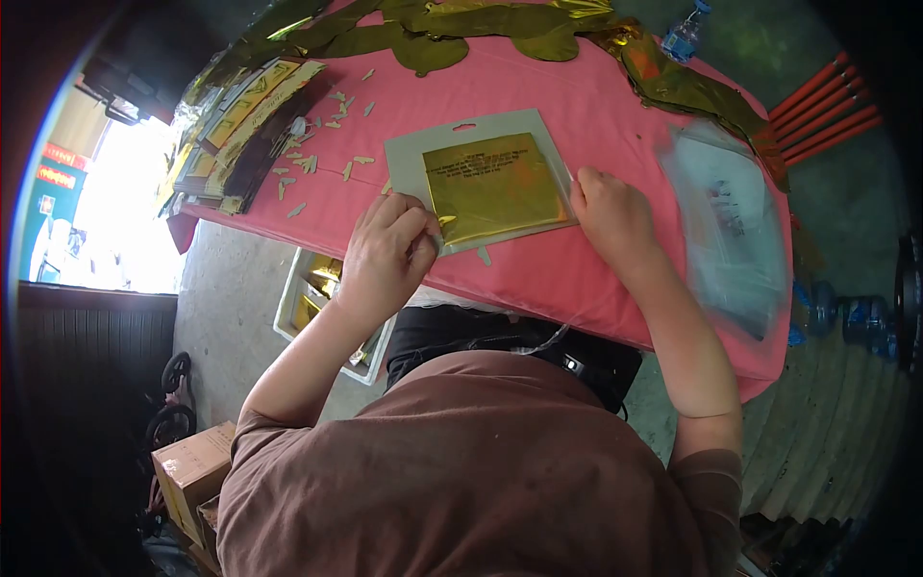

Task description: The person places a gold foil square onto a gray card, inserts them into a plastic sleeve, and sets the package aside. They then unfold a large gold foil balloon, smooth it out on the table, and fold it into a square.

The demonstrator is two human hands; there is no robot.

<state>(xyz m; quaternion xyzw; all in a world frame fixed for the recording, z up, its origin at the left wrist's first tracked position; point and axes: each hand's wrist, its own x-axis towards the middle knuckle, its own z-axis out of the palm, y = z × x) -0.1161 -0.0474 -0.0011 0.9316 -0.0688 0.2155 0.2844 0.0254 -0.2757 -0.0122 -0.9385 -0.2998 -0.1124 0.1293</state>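
Gold packet [495, 188] lies against the pale sleeve [407, 157]. Left hand [389, 240] pinches the sleeve's near-left corner, right hand [611, 213] its right edge; I'd keep both level

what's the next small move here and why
Perhaps nudge the gold sheet toward the far edge of the pale packet: it sits close to the near edge, with a wider border beyond. The left hand is at the near left corner, the right hand at the right edge.
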